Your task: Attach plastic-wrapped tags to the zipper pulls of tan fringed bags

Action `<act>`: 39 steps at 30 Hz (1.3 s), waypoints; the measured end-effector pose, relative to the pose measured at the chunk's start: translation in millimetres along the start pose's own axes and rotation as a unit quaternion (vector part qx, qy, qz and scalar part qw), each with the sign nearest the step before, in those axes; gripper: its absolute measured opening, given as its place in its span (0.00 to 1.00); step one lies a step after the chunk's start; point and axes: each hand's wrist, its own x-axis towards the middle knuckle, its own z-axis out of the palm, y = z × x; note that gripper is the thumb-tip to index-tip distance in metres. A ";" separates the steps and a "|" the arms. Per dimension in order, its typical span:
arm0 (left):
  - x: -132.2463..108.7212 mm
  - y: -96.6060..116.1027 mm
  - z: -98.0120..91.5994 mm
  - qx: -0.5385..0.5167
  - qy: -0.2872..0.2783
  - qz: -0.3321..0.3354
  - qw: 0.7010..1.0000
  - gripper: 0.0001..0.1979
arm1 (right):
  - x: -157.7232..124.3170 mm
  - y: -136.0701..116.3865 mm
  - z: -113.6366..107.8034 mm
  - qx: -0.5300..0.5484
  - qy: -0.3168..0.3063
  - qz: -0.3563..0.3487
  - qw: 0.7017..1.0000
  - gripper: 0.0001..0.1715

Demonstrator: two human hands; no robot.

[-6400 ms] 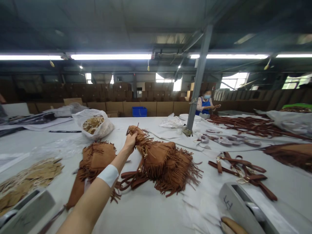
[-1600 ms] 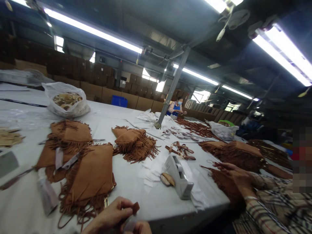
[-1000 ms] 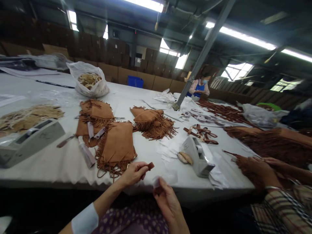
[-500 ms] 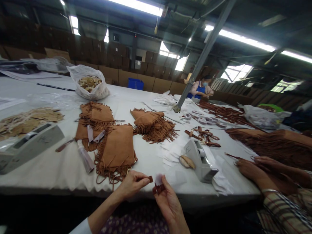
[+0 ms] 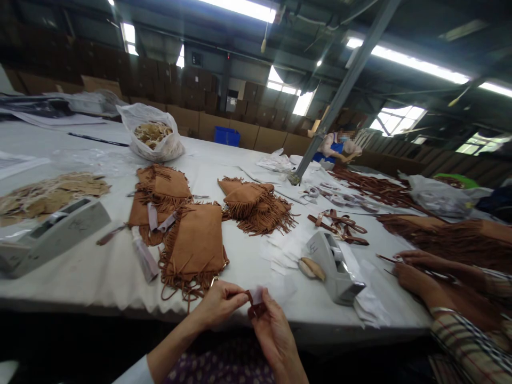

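At the table's front edge, my left hand is closed, pinching the end of a brown leather strap. Close beside it my right hand, palm turned up, grips another part of brown strap between thumb and fingers. A small piece of white paper shows at the right fingertips against the strap. Whether both strap parts are one piece I cannot tell. Just beyond my left hand lies a brown fringed bag with a metal ring at its lower corner.
More fringed bags lie behind. A grey tape dispenser stands to the right, another at left. White paper slips, buckled straps and a bag of scraps are on the table. A co-worker's hands work at right.
My hands have come together, bringing the strap end in my left hand up to the strap and paper in my right. The view has shifted slightly.
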 end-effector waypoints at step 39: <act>6.9 -8.0 4.4 -0.070 0.119 -0.071 0.988 0.14 | 3.8 2.4 4.6 0.032 0.020 0.084 0.996 0.11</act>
